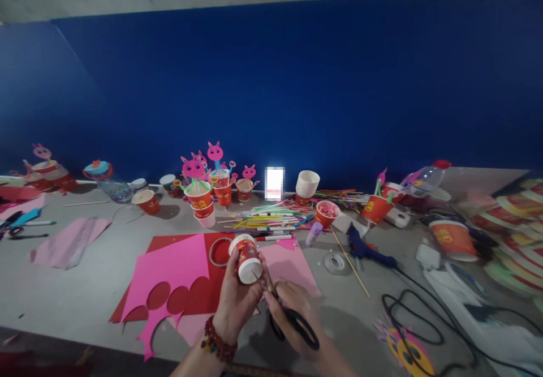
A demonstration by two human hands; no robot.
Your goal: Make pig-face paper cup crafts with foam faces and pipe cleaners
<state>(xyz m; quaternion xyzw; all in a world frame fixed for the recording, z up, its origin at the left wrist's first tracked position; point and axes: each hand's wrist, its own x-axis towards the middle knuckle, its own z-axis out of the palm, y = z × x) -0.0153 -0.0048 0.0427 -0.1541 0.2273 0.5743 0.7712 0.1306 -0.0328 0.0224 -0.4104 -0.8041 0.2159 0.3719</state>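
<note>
My left hand (237,292) is wrapped round a red patterned paper cup (246,259), tilted so that its white base faces me. In my right hand (292,309) is a pair of scissors (300,321) with black handles, gripped around the blades and handles. One blade tip points at the base of the cup; whether it has pierced the base I cannot tell. Beneath both hands lie a bright pink sheet (169,266) with round cut-outs, a red sheet (195,298) and a light pink sheet (292,264).
Pipe cleaners and markers (267,218) lie behind my hands. Paper cups with pink animal figures (198,198) stand back left. A stack of white cups (307,184) is at the back. To the right are a blue glue gun (369,249) with its cord, clear tape (334,261) and a wooden stick (352,264).
</note>
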